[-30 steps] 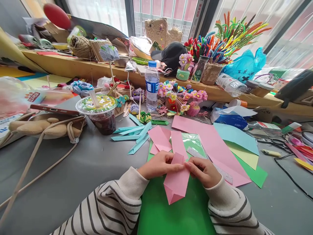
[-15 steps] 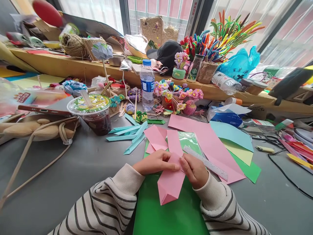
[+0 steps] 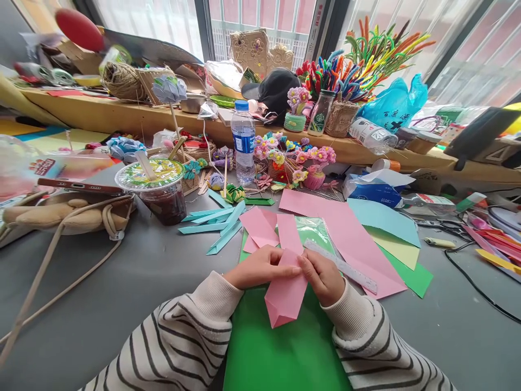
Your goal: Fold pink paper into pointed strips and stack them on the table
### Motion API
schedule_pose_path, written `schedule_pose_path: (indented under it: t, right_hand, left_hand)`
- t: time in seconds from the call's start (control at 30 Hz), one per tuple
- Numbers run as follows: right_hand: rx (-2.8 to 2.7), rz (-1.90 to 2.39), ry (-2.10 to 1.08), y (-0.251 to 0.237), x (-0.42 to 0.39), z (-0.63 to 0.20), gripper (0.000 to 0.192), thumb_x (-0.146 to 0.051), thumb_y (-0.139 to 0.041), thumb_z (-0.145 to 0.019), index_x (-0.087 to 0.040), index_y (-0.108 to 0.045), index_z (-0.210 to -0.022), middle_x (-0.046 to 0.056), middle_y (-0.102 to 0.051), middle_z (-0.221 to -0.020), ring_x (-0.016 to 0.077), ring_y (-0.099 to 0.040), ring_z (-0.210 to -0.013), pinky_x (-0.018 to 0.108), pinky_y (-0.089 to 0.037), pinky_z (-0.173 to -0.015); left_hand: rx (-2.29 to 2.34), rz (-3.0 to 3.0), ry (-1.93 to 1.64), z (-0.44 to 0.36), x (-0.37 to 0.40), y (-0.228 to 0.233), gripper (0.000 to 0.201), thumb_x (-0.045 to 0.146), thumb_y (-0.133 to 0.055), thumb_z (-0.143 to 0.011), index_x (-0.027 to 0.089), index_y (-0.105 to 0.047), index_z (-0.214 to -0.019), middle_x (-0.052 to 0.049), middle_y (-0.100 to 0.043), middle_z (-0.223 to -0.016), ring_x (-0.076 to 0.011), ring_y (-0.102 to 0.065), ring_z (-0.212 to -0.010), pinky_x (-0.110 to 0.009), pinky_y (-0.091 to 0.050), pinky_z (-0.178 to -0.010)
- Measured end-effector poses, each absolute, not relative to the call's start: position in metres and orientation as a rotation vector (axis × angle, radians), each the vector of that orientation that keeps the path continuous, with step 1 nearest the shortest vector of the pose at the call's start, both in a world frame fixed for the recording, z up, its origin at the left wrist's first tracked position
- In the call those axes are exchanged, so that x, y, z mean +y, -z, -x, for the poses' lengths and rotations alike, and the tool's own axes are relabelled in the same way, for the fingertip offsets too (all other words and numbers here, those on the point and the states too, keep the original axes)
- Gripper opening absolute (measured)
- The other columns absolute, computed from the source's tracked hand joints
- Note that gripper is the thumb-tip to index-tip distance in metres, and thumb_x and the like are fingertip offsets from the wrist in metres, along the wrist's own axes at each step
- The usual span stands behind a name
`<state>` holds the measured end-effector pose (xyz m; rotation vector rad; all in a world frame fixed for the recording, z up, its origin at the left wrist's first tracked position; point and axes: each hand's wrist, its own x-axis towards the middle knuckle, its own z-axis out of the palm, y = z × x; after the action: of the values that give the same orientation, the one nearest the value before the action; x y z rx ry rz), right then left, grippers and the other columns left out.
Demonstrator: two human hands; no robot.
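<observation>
Pinching the far end of a folded pink paper piece [image 3: 286,296] between them, the left hand [image 3: 260,267] and the right hand [image 3: 322,276] meet over a large green paper sheet [image 3: 285,353] on the grey tabletop [image 3: 122,282]; the fingers of both are pressed together on the paper, thumbs tucked under where I cannot see them. The piece already carries several folds: its near end comes to a creased point at about 6 o'clock from the hands, so the work looks partly along, with the top end under the fingers not yet shaped. Two more folded pink paper shapes [image 3: 266,228] lie just beyond at 12 o'clock, looking like finished ones, and a bundle of folded teal paper strips [image 3: 220,222] sits at 10 o'clock. Flat sheets, a large pink paper sheet [image 3: 345,239] among them, fan out toward 2 o'clock with a clear plastic ruler [image 3: 342,266] resting across them, which suggests more remains to be made. What fold is being worked under the fingertips is hidden, and the striped sleeves [image 3: 183,342] cut off the wrists.
</observation>
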<state>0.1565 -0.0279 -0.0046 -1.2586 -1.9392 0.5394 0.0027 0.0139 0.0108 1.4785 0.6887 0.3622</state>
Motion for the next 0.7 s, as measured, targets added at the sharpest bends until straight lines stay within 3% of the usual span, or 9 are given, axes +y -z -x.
schedule_pose_path:
  t: [0.27,0.47,0.7]
  right_hand:
    - [-1.706,1.219,-0.901,0.0012,-0.0319,-0.1541,0.021,-0.032,-0.032,-0.079,-0.017,-0.039,-0.066,-0.002,-0.033,-0.057,0.0103,-0.033,-0.051,0.023,-0.03,-0.045]
    - [-1.58,1.161,-1.119,0.0079,-0.0312,-0.1572,0.019,-0.034,-0.036,-0.08,-0.017,-0.04,-0.071,-0.005,-0.033,-0.057,0.0062,-0.029,-0.042,0.021,-0.025,-0.038]
    - [-1.58,1.152,-1.141,0.0098,-0.0304,-0.1581,0.021,-0.037,-0.038,-0.079,-0.018,-0.04,-0.071,-0.006,-0.033,-0.055,0.005,-0.03,-0.038,0.02,-0.024,-0.036]
  left_hand:
    - [0.738,-1.464,-0.411,-0.0028,0.0153,-0.0093,0.029,0.038,-0.053,-0.067,0.01,-0.055,-0.071,0.001,-0.048,-0.063,-0.0081,-0.042,-0.057,-0.018,-0.031,-0.049]
    - [0.763,-1.42,-0.42,-0.0028,0.015,-0.0074,0.028,0.039,-0.053,-0.067,0.01,-0.055,-0.071,0.001,-0.047,-0.063,-0.0076,-0.042,-0.057,-0.017,-0.03,-0.049]
    - [0.813,-1.529,-0.386,-0.004,0.0139,-0.0088,0.032,0.042,-0.049,-0.069,0.011,-0.055,-0.069,0.002,-0.046,-0.06,-0.0072,-0.039,-0.054,-0.018,-0.028,-0.047]
